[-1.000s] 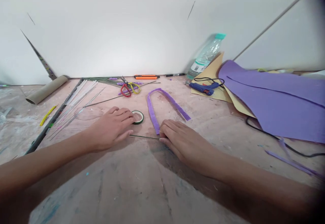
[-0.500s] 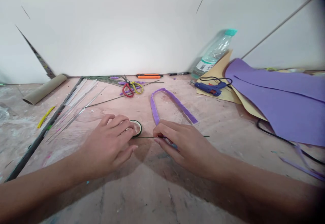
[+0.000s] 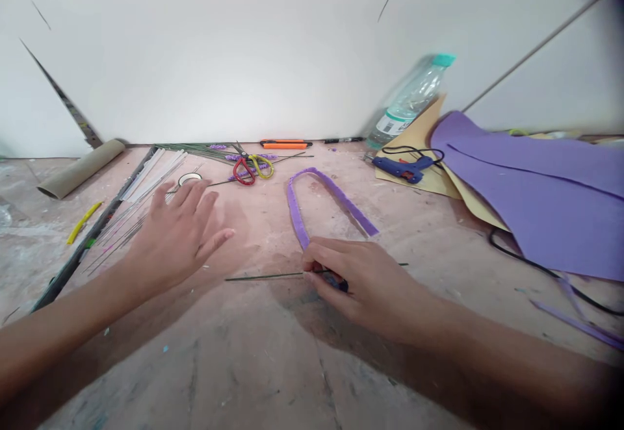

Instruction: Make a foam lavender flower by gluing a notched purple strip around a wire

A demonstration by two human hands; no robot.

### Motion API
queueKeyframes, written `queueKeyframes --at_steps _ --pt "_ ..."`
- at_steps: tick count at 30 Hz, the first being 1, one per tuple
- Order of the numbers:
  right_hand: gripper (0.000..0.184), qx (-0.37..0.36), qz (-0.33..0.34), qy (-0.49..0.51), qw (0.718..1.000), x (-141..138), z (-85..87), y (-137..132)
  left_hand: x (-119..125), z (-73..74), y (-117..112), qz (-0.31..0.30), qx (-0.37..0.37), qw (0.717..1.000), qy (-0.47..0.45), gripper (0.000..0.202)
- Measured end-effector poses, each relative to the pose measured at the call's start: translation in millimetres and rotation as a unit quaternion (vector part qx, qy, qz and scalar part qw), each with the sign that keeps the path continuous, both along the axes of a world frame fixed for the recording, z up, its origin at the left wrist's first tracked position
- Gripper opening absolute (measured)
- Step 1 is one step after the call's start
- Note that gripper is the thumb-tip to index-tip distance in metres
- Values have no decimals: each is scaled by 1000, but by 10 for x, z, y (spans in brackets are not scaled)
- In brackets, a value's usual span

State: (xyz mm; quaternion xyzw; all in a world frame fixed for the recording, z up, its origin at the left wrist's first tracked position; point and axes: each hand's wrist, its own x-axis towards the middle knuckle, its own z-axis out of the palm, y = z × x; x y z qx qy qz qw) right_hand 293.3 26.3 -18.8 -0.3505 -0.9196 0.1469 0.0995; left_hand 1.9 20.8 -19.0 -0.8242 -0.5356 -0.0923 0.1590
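Observation:
My right hand (image 3: 363, 280) rests on the worn floor with its fingers pinched on a thin green wire (image 3: 266, 277) that lies flat and pokes out on both sides of the hand. Just beyond it lies a purple fringed foam strip (image 3: 319, 199) bent into a U. My left hand (image 3: 173, 235) hovers to the left, fingers spread and holding nothing. A small roll of tape (image 3: 189, 179) sits just past its fingertips, beside a bundle of thin wires (image 3: 141, 212).
Red and yellow scissors (image 3: 251, 167), an orange cutter (image 3: 285, 145) and a black pen (image 3: 344, 139) lie near the wall. A blue glue gun (image 3: 402, 170), a water bottle (image 3: 412, 99), purple foam sheets (image 3: 541, 189) and a black cord (image 3: 550, 267) fill the right. A cardboard tube (image 3: 80, 168) lies left.
My left hand has left the spot near the right hand and swung up to the left, fingers spread; the tape roll now lies further left by the wires. The right hand stays on the wire.

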Motion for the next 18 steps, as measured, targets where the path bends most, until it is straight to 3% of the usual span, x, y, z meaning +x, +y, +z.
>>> queueKeyframes --at_steps 2,5,8,11,15,18 --pt "13 -4 2 4 1000 -2 4 -5 69 57 -69 -82 -57 994 -53 44" --pt "12 -16 -4 18 1000 -2 17 -9 193 123 -174 -185 -227 945 -146 26" --pt "12 -41 -23 44 998 -5 31 -13 266 120 -225 -159 -312 906 -239 14" --pt "12 -75 -54 65 994 -22 59 -30 251 63 -203 -106 -339 880 -317 11" --pt "17 -137 -49 41 988 -7 168 -43 140 -16 -106 -97 -375 842 -376 13" --pt "23 -82 -86 97 988 107 300 -1 60 -50 -38 -102 -407 799 -430 13"
